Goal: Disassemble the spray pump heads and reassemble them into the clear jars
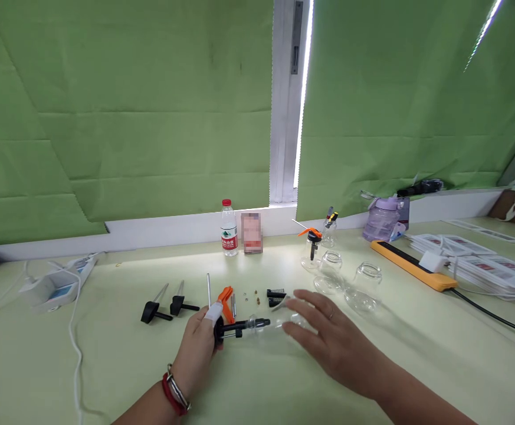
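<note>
My left hand [202, 345], with a white bandage on one finger and a red bracelet at the wrist, is closed on a black pump head [233, 327] with an orange trigger [226, 298]. The pump sits in the neck of a clear glass bottle [279, 323] lying on its side on the table. Over that bottle my right hand [328, 336] lies open, fingers stretched out, touching it. Just beyond the hands lie small black combs or springs [275, 296] and a few tiny brown bits [252, 293].
Two black pump parts [169, 307] lie to the left. Clear glass bottles [348, 280] and one with an orange-trigger pump [312, 248] stand at right. A water bottle [229, 228], purple jug [383, 218], orange power strip [414, 265], stacked papers [482, 262] and white charger [56, 286] ring the pale green table [107, 366].
</note>
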Tool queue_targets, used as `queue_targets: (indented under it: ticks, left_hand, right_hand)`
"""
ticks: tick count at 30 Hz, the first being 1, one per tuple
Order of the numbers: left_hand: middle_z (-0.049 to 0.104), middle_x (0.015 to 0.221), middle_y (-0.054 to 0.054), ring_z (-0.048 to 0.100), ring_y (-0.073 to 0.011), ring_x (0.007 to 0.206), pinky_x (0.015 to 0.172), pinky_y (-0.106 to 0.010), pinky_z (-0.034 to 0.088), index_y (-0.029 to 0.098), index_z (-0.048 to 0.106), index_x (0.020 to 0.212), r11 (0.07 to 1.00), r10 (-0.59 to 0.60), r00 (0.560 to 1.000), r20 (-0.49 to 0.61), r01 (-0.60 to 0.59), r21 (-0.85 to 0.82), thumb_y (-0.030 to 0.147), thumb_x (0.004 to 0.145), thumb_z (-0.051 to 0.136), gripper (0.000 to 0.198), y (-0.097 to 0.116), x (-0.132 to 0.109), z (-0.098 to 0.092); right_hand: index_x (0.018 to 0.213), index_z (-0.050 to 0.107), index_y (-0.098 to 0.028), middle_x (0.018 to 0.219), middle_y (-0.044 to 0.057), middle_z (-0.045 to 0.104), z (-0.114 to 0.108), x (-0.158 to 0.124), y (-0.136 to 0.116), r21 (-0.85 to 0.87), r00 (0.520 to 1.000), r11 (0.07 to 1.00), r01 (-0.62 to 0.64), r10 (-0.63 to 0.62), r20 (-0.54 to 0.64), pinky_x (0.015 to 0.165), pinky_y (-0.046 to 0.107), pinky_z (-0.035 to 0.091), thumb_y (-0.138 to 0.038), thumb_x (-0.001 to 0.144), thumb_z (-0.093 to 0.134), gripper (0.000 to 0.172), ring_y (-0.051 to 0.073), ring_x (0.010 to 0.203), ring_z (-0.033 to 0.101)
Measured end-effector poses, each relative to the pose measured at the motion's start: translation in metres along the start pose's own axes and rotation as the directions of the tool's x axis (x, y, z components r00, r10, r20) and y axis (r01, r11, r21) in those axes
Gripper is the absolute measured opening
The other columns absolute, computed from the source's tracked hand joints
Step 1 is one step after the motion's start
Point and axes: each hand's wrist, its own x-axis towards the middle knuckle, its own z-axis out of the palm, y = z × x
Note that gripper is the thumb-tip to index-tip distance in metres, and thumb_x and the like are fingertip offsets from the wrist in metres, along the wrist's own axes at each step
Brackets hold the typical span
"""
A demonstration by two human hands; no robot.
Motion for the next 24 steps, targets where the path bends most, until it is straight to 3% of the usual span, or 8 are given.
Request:
queue_targets:
  ticks: [3, 5, 8, 10, 12, 19, 24]
  left_hand:
    - [0.036, 0.052, 0.005, 0.036, -0.0099, 0.047, 0.043, -0.021, 0.027, 0.02, 0.041, 0.061, 0.996, 0.089, 0.995, -0.038, -0.089, 0.013, 0.052, 0.079, 0.048, 0.037, -0.001, 0.003, -0.002]
    - [0.036, 0.051, 0.005, 0.036, -0.0096, 0.047, 0.042, -0.021, 0.026, 0.02, 0.041, 0.062, 0.992, 0.125, 0.991, -0.056, -0.123, 0.03, 0.052, 0.082, 0.044, 0.038, -0.004, 0.004, -0.003]
    - [0.038, 0.05, 0.004, 0.036, -0.0098, 0.047, 0.041, -0.021, 0.025, 0.02, 0.042, 0.063, 0.99, 0.136, 0.989, -0.063, -0.133, 0.037, 0.051, 0.083, 0.042, 0.037, -0.007, 0.005, -0.004]
    - [0.039, 0.05, 0.004, 0.036, -0.0098, 0.047, 0.042, -0.021, 0.025, 0.02, 0.042, 0.064, 0.99, 0.139, 0.989, -0.053, -0.137, 0.039, 0.051, 0.084, 0.042, 0.037, -0.008, 0.005, -0.004]
    - [0.039, 0.05, 0.005, 0.034, -0.0093, 0.046, 0.042, -0.021, 0.025, 0.02, 0.041, 0.064, 0.987, 0.152, 0.988, -0.034, -0.15, 0.055, 0.051, 0.084, 0.042, 0.037, -0.008, 0.004, -0.003]
    - [0.039, 0.05, 0.005, 0.033, -0.0087, 0.045, 0.041, -0.021, 0.025, 0.02, 0.042, 0.064, 0.981, 0.188, 0.981, -0.042, -0.186, 0.049, 0.052, 0.082, 0.044, 0.037, -0.007, 0.005, -0.002]
    - [0.04, 0.05, 0.005, 0.033, -0.0088, 0.046, 0.042, -0.021, 0.025, 0.019, 0.043, 0.064, 0.977, 0.202, 0.979, -0.02, -0.201, 0.066, 0.053, 0.082, 0.044, 0.038, -0.011, 0.006, -0.004]
  right_hand:
    - [0.118, 0.051, -0.023, 0.132, 0.01, 0.044, 0.0, -0.006, 0.022, 0.039, 0.976, 0.976, -0.215, 0.216, -0.017, 0.102, 0.047, 0.037, -0.004, 0.079, 0.045, 0.045, 0.028, 0.13, 0.03]
    - [0.127, 0.042, -0.025, 0.134, 0.009, 0.04, 0.004, -0.01, 0.036, 0.101, 0.907, 0.908, -0.407, 0.415, -0.07, 0.103, 0.05, 0.035, -0.011, 0.076, 0.051, 0.054, 0.028, 0.13, 0.031]
    - [0.138, 0.026, -0.029, 0.135, 0.008, 0.037, 0.011, -0.015, 0.051, 0.246, 0.689, 0.684, -0.687, 0.72, -0.078, 0.097, 0.046, 0.042, -0.025, 0.074, 0.059, 0.072, 0.028, 0.124, 0.04]
    - [0.134, 0.033, -0.028, 0.132, 0.008, 0.039, 0.017, -0.017, 0.056, 0.322, 0.538, 0.508, -0.799, 0.843, 0.006, 0.087, 0.04, 0.049, -0.036, 0.072, 0.062, 0.069, 0.027, 0.116, 0.048]
    - [0.125, 0.043, -0.024, 0.127, 0.01, 0.044, 0.024, -0.019, 0.059, 0.332, 0.447, 0.393, -0.858, 0.889, 0.104, 0.083, 0.038, 0.05, -0.045, 0.068, 0.064, 0.064, 0.027, 0.111, 0.051]
    - [0.124, 0.045, -0.017, 0.124, 0.013, 0.052, 0.03, -0.02, 0.061, 0.147, 0.293, 0.261, -0.954, 0.914, 0.279, 0.09, 0.039, 0.042, -0.051, 0.063, 0.064, 0.072, 0.029, 0.118, 0.047]
    - [0.126, 0.041, -0.017, 0.126, 0.014, 0.052, 0.022, -0.021, 0.061, 0.092, 0.261, 0.244, -0.965, 0.903, 0.341, 0.079, 0.033, 0.044, -0.048, 0.063, 0.064, 0.074, 0.029, 0.11, 0.053]
